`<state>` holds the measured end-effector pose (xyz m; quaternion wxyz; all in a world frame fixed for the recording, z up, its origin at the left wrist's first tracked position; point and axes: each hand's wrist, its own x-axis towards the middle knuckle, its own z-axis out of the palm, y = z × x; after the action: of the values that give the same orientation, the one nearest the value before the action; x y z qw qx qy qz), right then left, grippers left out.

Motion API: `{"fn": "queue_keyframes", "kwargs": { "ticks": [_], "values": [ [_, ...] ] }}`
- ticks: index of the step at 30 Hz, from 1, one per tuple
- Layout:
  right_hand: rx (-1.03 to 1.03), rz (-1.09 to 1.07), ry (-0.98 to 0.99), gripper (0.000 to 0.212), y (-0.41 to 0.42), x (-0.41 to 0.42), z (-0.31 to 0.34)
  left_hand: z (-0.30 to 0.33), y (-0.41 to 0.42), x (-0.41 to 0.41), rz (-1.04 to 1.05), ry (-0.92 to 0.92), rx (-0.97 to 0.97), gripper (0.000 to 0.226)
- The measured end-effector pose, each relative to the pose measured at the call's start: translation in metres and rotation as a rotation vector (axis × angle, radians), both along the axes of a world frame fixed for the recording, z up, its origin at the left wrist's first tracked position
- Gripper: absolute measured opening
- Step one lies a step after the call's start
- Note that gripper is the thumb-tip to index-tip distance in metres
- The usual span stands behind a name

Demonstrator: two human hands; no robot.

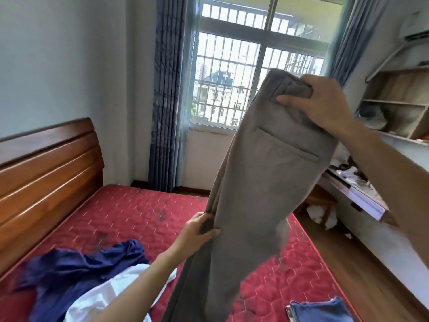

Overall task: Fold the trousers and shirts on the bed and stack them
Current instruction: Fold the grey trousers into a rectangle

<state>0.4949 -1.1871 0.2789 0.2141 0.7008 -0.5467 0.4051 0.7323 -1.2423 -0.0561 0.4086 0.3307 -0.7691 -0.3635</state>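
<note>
Aloft, grey trousers (262,182) (pocket showing), right hand (322,105) gripping waistband, left hand (199,231) pinching edge.

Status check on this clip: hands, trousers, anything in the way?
Right hand grips grey trousers at waistband, held up. Left hand pinches side seam. Blue garment and white shirt unfolded on bed.

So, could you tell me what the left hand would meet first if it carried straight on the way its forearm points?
The left hand already grips the grey trousers; beyond them likely the window, though depth is unclear.
</note>
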Motion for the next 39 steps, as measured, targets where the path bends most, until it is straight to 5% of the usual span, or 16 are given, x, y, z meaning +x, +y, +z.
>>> {"fn": "queue_keyframes", "kwargs": {
  "ticks": [5,13,22,27,30,35,39],
  "values": [
    [-0.096,0.087,0.024,0.043,0.056,-0.079,0.017,0.015,0.050,-0.072,0.243,0.281,-0.030,0.025],
    [-0.046,0.182,0.008,0.046,0.125,-0.158,0.022,0.042,0.145,-0.185,0.453,0.145,-0.430,0.046],
    [-0.007,0.211,0.029,0.051,0.143,-0.206,0.009,0.021,0.176,-0.263,0.441,0.327,-0.166,0.044],
    [0.027,0.224,0.018,0.047,0.154,-0.222,0.008,0.010,0.185,-0.280,0.222,0.275,-0.010,0.008],
    [0.064,0.173,0.032,0.047,0.158,-0.231,0.005,0.009,0.203,-0.277,0.179,0.299,0.022,0.023],
    [0.041,0.143,-0.139,0.037,0.171,-0.254,0.000,0.019,0.218,-0.246,0.247,0.281,-0.122,0.014],
    [0.094,0.119,-0.146,0.042,0.179,-0.255,-0.015,0.014,0.235,-0.231,0.241,0.147,-0.140,0.046]
  ]
}}
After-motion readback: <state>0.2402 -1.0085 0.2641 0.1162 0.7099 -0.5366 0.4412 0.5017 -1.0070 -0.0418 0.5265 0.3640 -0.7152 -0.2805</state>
